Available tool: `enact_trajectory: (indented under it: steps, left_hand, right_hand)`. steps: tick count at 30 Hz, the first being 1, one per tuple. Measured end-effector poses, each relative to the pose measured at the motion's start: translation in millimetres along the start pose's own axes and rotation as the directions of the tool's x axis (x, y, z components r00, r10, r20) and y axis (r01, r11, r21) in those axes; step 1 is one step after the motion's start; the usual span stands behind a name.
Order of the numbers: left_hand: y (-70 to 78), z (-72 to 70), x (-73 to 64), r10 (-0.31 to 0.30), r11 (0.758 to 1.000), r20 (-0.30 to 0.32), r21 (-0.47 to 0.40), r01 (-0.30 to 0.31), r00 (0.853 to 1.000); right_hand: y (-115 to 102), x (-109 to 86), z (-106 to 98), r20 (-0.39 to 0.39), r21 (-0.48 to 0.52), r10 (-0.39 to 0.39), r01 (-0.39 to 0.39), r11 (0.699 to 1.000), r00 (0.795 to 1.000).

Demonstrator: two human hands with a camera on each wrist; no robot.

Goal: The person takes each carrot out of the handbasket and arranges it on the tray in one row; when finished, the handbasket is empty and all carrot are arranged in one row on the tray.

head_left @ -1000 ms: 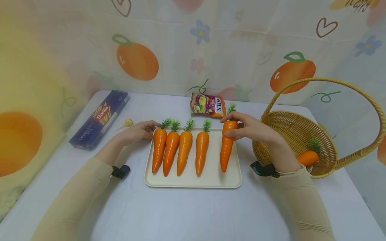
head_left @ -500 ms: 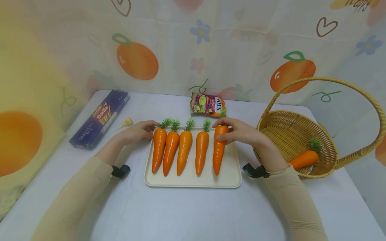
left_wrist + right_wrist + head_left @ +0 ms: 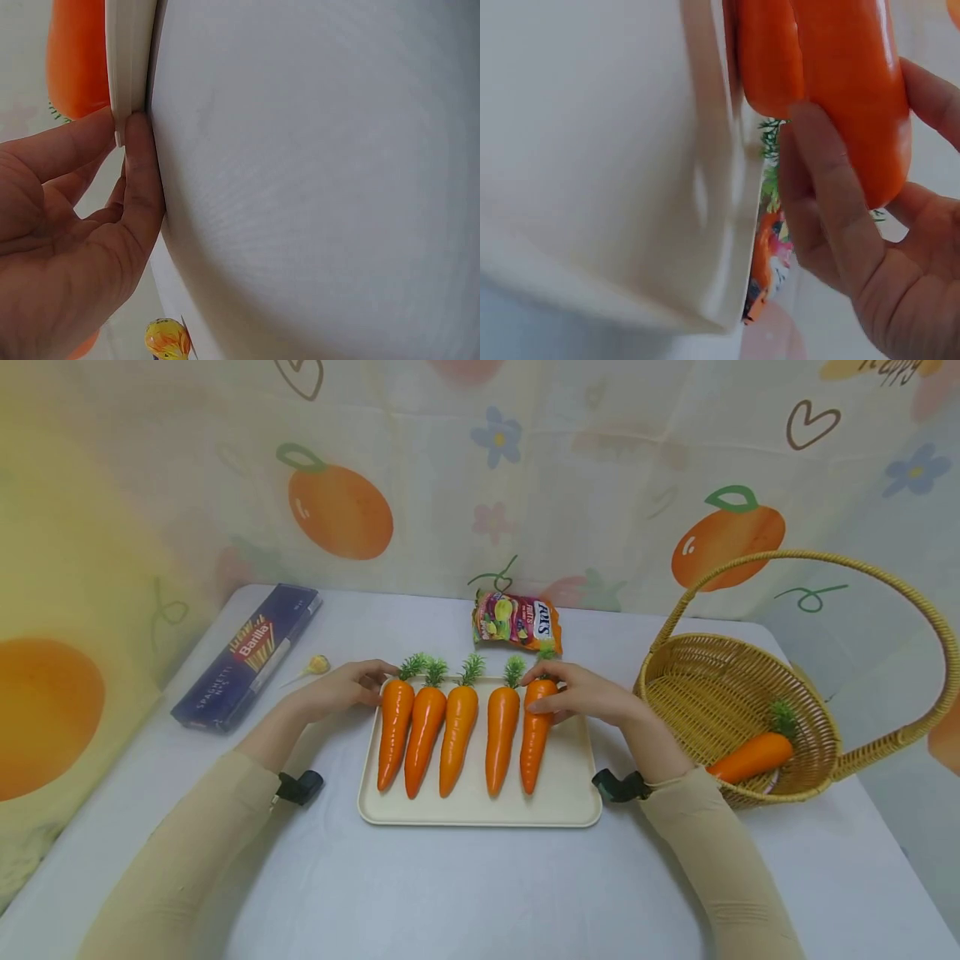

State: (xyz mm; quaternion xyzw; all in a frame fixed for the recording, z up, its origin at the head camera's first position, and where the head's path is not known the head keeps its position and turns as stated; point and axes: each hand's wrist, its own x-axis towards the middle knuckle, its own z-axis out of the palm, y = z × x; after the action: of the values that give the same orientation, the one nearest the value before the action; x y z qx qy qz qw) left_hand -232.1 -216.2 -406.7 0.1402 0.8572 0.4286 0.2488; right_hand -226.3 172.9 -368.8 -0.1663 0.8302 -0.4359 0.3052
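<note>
In the head view, several orange carrots with green tops lie side by side on a cream tray (image 3: 480, 814). My right hand (image 3: 588, 692) holds the rightmost carrot (image 3: 533, 747) near its top, just right of another carrot (image 3: 501, 743). Thumb and fingers sit on opposite sides of the held carrot (image 3: 855, 97) in the right wrist view. At the tray's upper left corner is my left hand (image 3: 337, 689), beside the leftmost carrot (image 3: 394, 735). The left wrist view shows its thumb and fingers pinching the tray rim (image 3: 129, 67).
A wicker basket (image 3: 675, 668) with a tall handle stands at the right, one carrot (image 3: 753, 757) inside. Behind the tray lies a colourful candy bag (image 3: 516, 622). A blue spaghetti box (image 3: 247, 656) and a yellow-wrapped lollipop (image 3: 318, 664) lie to the left.
My right hand has moved left with its carrot, bringing it close beside the neighbouring carrot over the tray. The left hand has stayed at the tray's corner.
</note>
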Motion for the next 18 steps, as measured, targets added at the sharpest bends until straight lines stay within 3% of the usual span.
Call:
enact_trajectory:
  steps: [18]
  left_hand:
    - [0.4, 0.3, 0.1, -0.007, 1.000, 0.003, 0.007, 0.007, 1.000]
  right_hand:
    - [1, 16.9, 12, 0.007, -0.053, 0.024, -0.024, 0.998, 1.000]
